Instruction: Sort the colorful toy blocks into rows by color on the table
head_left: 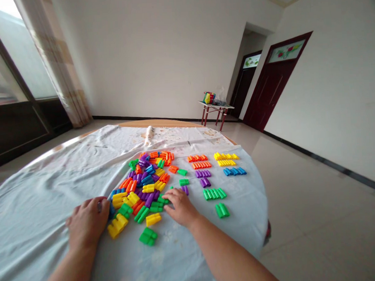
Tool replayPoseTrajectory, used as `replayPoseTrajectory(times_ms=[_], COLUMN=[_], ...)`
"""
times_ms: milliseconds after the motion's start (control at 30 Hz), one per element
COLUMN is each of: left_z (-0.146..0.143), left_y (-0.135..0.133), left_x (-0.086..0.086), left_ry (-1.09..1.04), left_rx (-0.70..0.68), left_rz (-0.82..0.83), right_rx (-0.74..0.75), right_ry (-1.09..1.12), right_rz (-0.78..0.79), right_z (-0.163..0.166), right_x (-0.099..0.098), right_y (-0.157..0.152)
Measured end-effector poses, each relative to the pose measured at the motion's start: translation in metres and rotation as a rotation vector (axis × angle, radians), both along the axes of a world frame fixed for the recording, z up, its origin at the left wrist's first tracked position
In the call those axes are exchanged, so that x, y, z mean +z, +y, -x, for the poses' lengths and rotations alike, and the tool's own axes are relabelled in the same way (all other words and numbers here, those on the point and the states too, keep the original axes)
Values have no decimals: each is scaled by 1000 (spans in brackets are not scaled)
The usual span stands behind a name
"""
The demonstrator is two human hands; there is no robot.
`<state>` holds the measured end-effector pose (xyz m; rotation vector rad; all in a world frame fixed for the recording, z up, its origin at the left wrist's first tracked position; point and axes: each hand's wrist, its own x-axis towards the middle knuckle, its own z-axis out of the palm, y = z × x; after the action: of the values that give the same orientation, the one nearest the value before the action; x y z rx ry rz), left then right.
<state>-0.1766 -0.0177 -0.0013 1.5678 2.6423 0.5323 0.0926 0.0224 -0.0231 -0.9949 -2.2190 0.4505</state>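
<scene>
A heap of plastic blocks [146, 181] in orange, purple, yellow, green and blue lies on a pale cloth [37, 196] over a round table. To its right stand sorted rows: orange [198, 158], yellow [226, 156], purple [203, 173], blue [235, 171] and green [214, 193]. My left hand [87, 221] rests knuckles up at the heap's near left edge, fingers curled beside a blue block; whether it holds one is hidden. My right hand [181, 206] lies on the heap's near right edge, fingers bent down onto green and purple blocks.
A loose green block [148, 236] and yellow blocks [117, 225] lie near the front. A small table [216, 108] with bags stands by the far wall, next to dark red doors [273, 83]. The round table's edge drops off at the right to a tiled floor.
</scene>
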Motion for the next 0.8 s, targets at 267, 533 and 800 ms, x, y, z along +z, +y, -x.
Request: replayPoseTrajectory(times_ms=[267, 533, 800], left_z=[-8, -31, -3], left_y=[2, 4, 11], left_x=[-9, 14, 23], left_ry=[212, -12, -141], left_rx=[-162, -252, -187], left_rz=[-44, 146, 149], right_rx=[41, -46, -51], right_ry=[-166, -112, -200], right_rz=[53, 88, 159], right_z=[-20, -32, -28], right_x=[18, 25, 22], right_y=[-6, -10, -15])
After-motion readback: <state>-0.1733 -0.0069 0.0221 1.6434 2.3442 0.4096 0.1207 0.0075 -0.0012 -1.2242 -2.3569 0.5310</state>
